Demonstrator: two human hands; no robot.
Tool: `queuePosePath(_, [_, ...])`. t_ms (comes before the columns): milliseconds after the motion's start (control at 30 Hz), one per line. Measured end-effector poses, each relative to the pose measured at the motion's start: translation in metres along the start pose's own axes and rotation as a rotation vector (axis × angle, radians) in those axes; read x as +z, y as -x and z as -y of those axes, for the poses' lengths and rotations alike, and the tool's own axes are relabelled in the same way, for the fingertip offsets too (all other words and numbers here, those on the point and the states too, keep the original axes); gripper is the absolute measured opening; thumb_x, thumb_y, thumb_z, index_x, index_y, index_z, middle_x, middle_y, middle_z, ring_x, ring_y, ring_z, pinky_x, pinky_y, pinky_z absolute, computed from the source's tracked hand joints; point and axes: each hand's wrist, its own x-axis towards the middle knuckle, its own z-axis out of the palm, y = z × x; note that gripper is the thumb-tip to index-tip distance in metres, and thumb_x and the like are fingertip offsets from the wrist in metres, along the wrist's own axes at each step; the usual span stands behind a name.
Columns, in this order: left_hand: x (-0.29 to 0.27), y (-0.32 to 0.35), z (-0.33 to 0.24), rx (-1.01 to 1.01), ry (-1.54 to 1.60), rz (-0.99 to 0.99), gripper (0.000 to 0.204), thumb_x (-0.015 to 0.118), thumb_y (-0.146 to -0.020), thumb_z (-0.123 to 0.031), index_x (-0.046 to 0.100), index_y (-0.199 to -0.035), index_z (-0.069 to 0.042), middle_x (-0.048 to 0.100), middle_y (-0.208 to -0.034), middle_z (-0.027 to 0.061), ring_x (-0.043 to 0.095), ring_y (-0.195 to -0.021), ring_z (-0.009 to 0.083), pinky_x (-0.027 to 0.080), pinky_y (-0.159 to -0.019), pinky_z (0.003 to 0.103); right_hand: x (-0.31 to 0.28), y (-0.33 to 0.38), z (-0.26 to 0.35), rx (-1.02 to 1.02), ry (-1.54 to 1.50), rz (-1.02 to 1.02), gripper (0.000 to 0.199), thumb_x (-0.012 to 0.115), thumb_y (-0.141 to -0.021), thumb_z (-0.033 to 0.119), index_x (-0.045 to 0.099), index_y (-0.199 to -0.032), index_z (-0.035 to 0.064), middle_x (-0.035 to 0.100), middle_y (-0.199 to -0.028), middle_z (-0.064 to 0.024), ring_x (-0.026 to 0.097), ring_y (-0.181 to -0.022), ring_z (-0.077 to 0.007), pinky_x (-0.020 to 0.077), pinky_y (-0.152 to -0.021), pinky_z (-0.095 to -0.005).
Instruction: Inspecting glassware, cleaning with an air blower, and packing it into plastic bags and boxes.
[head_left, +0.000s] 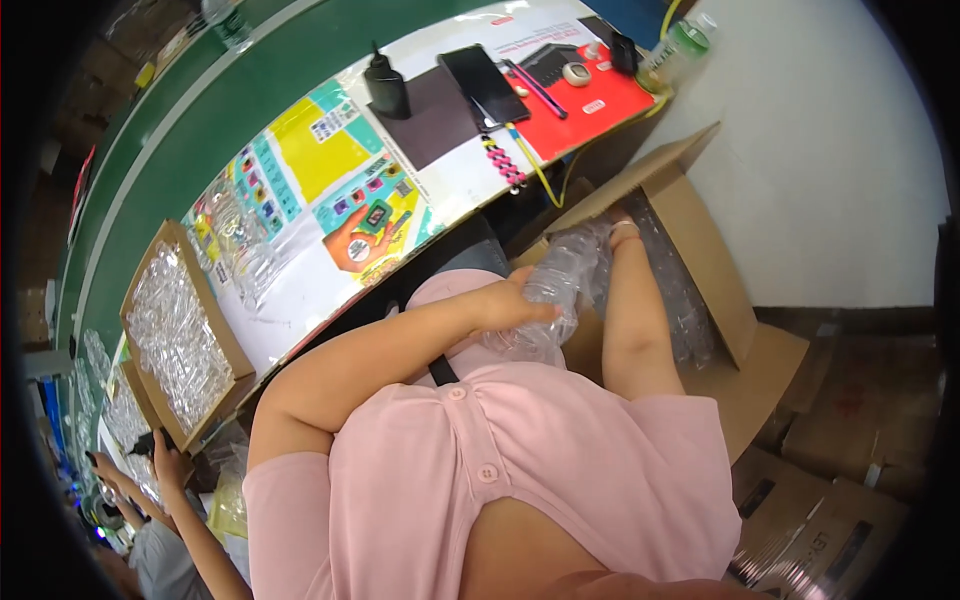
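Note:
A stack of nested clear plastic shells point(562, 285) lies across my lap, tilted toward the open cardboard box point(700, 250) on my right. My left hand point(510, 305) is closed round the near part of the stack, its fingers partly behind the plastic. At the box opening, my right hand point(625, 232) grips the far end of the stack, with most of its fingers hidden by plastic and the flap. More clear plastic shells point(685, 310) stand inside the box beside my right forearm.
The table holds a carton of small clear plastic pieces point(175, 335), a black dropper bottle point(386, 85), a phone point(482, 88), a pen point(537, 90) and a drink bottle point(680, 52). Closed cartons point(830, 530) stand lower right. Another person's hand point(170, 465) works at lower left.

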Motion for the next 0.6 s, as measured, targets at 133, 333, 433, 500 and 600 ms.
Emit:
queuePosePath(133, [-0.010, 0.035, -0.002, 0.000, -0.496, -0.130, 0.099, 0.068, -0.067, -0.048, 0.017, -0.135, 0.002, 0.043, -0.122, 0.0268, 0.050, -0.107, 0.0347, 0.042, -0.086, 0.036, 0.054, 0.092, 0.001, -0.072, -0.298, 0.251, 0.048, 0.041, -0.085, 0.037, 0.050, -0.118, 0.0028, 0.053, -0.116, -0.0145, 0.050, -0.106, -0.0270, 0.0397, -0.092, -0.0375])
queuePosePath(333, [-0.003, 0.083, -0.028, 0.145, -0.643, 0.000, 0.098, 0.069, -0.066, -0.041, 0.013, -0.137, -0.002, 0.039, -0.125, 0.0276, 0.042, -0.115, 0.0359, 0.036, -0.094, 0.038, -0.015, 0.189, 0.019, -0.518, -0.268, 0.146, 0.055, 0.034, -0.081, 0.040, 0.053, -0.111, -0.0021, 0.057, -0.106, -0.0191, 0.055, -0.096, -0.0329, 0.0439, -0.085, -0.0459])
queuePosePath(433, [-0.012, 0.084, -0.010, 0.274, -0.560, -0.029, 0.098, 0.070, -0.065, -0.033, 0.011, -0.138, -0.006, 0.038, -0.127, 0.0251, 0.043, -0.114, 0.0344, 0.037, -0.094, 0.037, -0.002, 0.256, 0.067, -0.775, -0.368, 0.077, 0.058, 0.034, -0.080, 0.037, 0.045, -0.120, -0.0036, 0.054, -0.110, -0.0216, 0.053, -0.100, -0.0340, 0.0430, -0.086, -0.0471])
queuePosePath(500, [-0.020, 0.104, -0.023, 0.280, -0.477, 0.019, 0.097, 0.071, -0.063, -0.029, 0.012, -0.138, -0.007, 0.037, -0.128, 0.0233, 0.043, -0.115, 0.0333, 0.037, -0.093, 0.036, 0.018, 0.296, 0.107, -0.817, -0.517, -0.096, 0.058, 0.032, -0.080, 0.034, 0.039, -0.124, -0.0037, 0.050, -0.114, -0.0214, 0.050, -0.105, -0.0328, 0.0423, -0.088, -0.0446])
queuePosePath(600, [-0.036, 0.126, -0.025, 0.524, -0.446, -0.038, 0.097, 0.073, -0.060, -0.020, 0.016, -0.138, -0.009, 0.038, -0.129, 0.0193, 0.043, -0.115, 0.0313, 0.038, -0.093, 0.035, 0.050, 0.350, 0.175, -1.318, -0.287, 0.118, 0.065, 0.036, -0.080, 0.041, 0.033, -0.129, 0.0000, 0.044, -0.120, -0.0218, 0.044, -0.110, -0.0370, 0.0368, -0.094, -0.0471])
